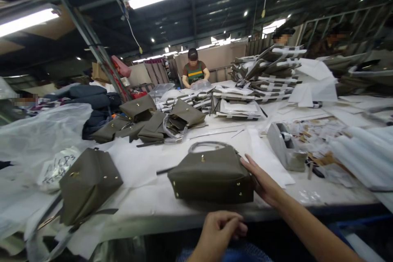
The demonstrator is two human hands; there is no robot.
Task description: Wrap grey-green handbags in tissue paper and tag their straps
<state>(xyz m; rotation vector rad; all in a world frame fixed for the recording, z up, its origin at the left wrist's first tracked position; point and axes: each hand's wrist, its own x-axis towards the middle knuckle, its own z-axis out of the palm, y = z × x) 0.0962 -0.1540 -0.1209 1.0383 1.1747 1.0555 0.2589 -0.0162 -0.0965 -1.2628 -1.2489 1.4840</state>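
An olive-green handbag [211,175] with brass studs and a wrapped handle lies on its side at the table's front edge. My right hand [260,180] rests flat against the bag's right end, fingers stretched out. My left hand [221,229] hangs below the table edge, in front of the bag, with its fingers curled in; I cannot see anything in it. A second olive bag [87,183] lies at the front left, about a bag's width away.
Several more olive bags [153,125] are piled mid-table beside clear plastic bags [37,139]. A grey tape dispenser [286,146] stands right of my hand. Stacks of flat packed pieces [264,77] fill the back. A person in a striped top [194,71] works at the far end.
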